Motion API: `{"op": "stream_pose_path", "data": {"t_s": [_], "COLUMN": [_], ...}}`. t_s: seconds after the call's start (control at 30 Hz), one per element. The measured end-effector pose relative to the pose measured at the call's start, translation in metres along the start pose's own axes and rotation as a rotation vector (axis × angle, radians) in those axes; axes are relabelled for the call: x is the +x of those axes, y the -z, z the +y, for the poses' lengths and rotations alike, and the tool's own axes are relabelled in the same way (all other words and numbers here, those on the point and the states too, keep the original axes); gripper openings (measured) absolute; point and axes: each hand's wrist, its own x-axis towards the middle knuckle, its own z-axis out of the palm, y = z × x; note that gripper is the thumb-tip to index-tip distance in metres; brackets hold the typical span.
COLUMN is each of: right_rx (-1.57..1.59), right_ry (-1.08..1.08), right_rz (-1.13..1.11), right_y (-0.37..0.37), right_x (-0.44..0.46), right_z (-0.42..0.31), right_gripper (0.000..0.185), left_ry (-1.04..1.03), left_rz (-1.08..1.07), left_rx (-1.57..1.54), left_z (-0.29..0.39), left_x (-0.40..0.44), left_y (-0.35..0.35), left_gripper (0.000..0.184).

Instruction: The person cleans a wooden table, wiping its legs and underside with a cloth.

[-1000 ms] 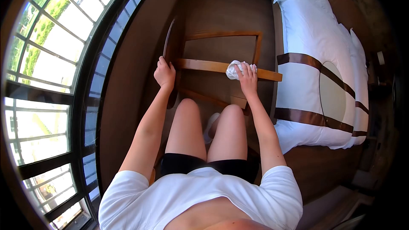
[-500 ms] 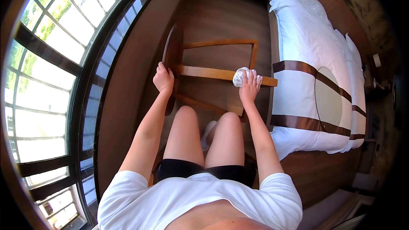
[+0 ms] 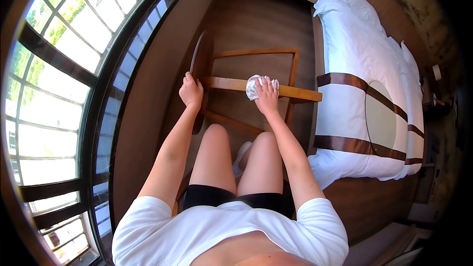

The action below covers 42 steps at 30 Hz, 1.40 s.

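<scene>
A wooden table lies on its side in front of me, its round dark top [image 3: 204,56] upright at the left. My left hand [image 3: 191,92] is closed around the rim of that top. From the top, a light-brown wooden leg [image 3: 301,93] stretches right towards the bed. Around the middle of this leg my right hand [image 3: 267,97] presses a crumpled white cloth [image 3: 252,88], fingers bent over it. Other thin wooden bars [image 3: 253,51] form a frame behind and below the leg. The palm side of the right hand is hidden.
A bed [image 3: 345,113] with white bedding and brown bands stands at the right, near the leg's end. Large windows [image 3: 54,133] and a brown ledge [image 3: 143,93] run along the left. Beneath lies dark wooden floor [image 3: 261,17]. My bare knees [image 3: 217,140] are close below the table.
My right hand and the white cloth have slid left along the leg, from near its outer end to about its middle. The left hand still grips the rim.
</scene>
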Motion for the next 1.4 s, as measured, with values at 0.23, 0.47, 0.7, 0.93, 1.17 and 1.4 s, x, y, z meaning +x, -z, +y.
{"op": "stream_pose_path", "data": {"t_s": [0.23,0.47,0.7,0.93,1.17,1.4], "right_rx": [0.005,-0.132,-0.1,-0.08,-0.069,-0.054], "right_ry": [0.053,-0.106,-0.247,-0.241,-0.208,-0.126], "right_rz": [0.052,0.056,0.087,0.076,0.026,0.03], "right_y": [0.006,0.044,0.041,0.036,0.025,-0.007], "right_x": [-0.02,-0.055,-0.058,-0.055,-0.038,-0.011], "right_z": [0.034,0.102,0.095,0.094,0.065,0.011], "right_gripper": [0.061,0.061,0.066,0.069,0.073,0.069], "left_ry": [-0.002,-0.029,-0.029,-0.014,-0.019,-0.016], "left_rz": [-0.017,0.019,0.025,0.017,0.017,0.024], "left_rx": [0.009,0.014,0.007,0.004,0.014,0.033], "left_z": [-0.004,-0.006,-0.002,-0.001,0.002,0.003], "left_x": [-0.004,-0.003,-0.004,-0.002,0.0,0.001], "left_y": [0.003,-0.002,0.0,-0.001,0.0,0.0], "left_gripper": [0.036,0.036,0.036,0.035,0.035,0.035]}}
